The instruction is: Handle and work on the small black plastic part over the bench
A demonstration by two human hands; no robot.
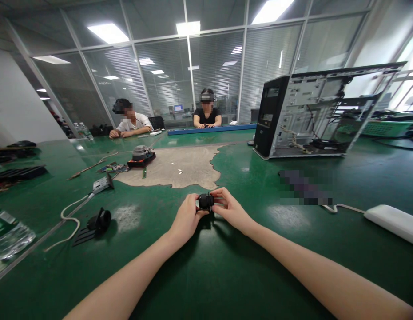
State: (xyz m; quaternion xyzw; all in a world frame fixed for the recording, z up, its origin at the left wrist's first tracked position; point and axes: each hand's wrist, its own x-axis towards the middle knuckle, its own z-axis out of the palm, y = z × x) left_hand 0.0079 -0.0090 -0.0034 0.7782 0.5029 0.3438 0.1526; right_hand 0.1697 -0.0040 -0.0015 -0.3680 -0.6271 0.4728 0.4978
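Observation:
Between my two hands is a small black cylindrical part [205, 201], ribbed or ringed and lens-like; its exact kind I cannot make out. My left hand [187, 216] grips it from the left, thumb below and fingers curled behind. From the right, my right hand [229, 207] pinches its other end with thumb and fingertips. The part is just above the green table [246, 275], near the worn beige patch [183, 166]. Left of my hands lies a black plastic piece [99, 221] with a round opening and a slotted flat plate.
An opened computer case [306, 115] stands at the right. A white power strip [393, 222] lies at the right edge, a water bottle [9, 233] at the left. A heatsink fan [142, 155] and a metal box [102, 183] sit left. Two people sit across the table.

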